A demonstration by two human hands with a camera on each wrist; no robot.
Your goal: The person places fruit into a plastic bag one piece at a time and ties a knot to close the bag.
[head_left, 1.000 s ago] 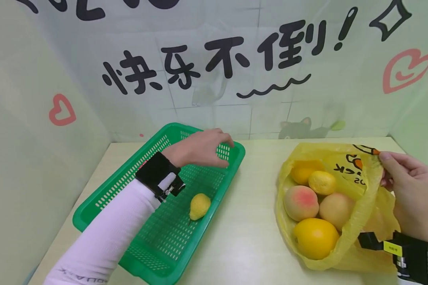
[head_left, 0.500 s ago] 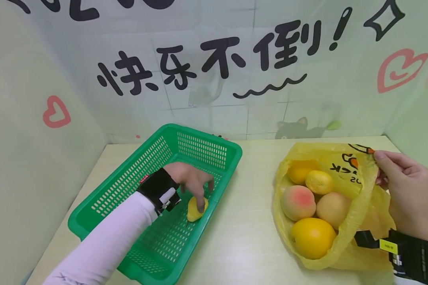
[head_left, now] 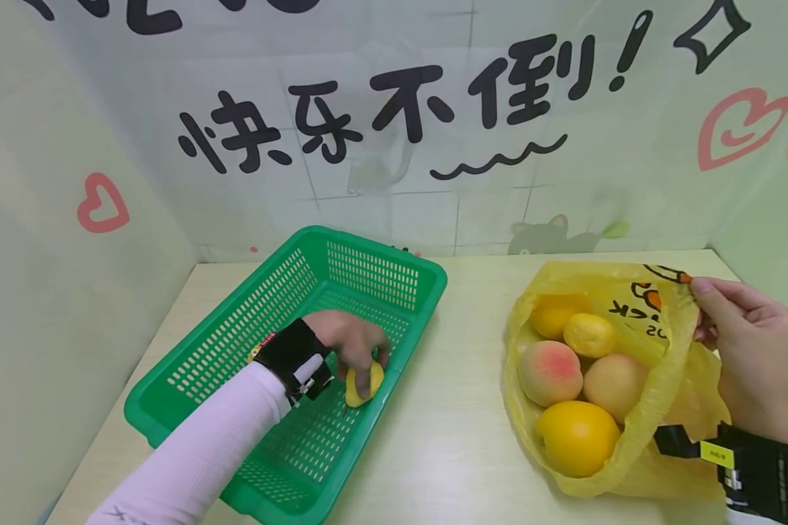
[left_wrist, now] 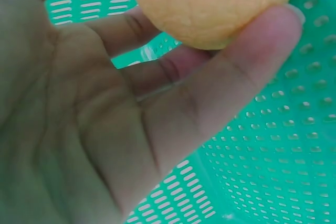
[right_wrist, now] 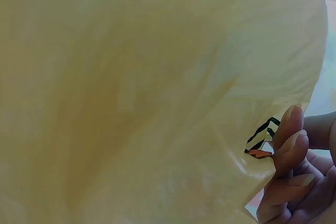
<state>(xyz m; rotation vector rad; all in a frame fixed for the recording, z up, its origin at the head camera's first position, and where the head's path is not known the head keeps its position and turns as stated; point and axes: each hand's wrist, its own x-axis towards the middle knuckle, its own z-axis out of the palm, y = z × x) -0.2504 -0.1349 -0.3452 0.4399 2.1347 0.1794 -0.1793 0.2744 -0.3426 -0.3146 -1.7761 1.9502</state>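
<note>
Inside the green plastic basket (head_left: 374, 277), my left hand (head_left: 351, 343) reaches down and grips a yellow pear (head_left: 376, 377), fingers curled round it. The left wrist view shows the pear (left_wrist: 210, 9) between thumb and fingers, over the slotted basket wall. My right hand (head_left: 758, 346) pinches the rim of a yellow plastic bag (head_left: 670, 470) and holds its mouth open. In the bag lie a peach (head_left: 550, 372), a paler round fruit (head_left: 613, 386), a small lemon-like fruit (head_left: 589, 334) and a large orange-yellow fruit (head_left: 576, 437). Another orange fruit sits behind them.
Basket and bag stand apart on a pale table (head_left: 446, 408). A small red and yellow item (head_left: 260, 347) in the basket is mostly hidden behind my left wrist. Printed walls (head_left: 394, 211) close off the back and both sides.
My left hand has come down from above the basket's far right corner onto the pear and has curled round it. The right hand keeps holding the bag's rim.
</note>
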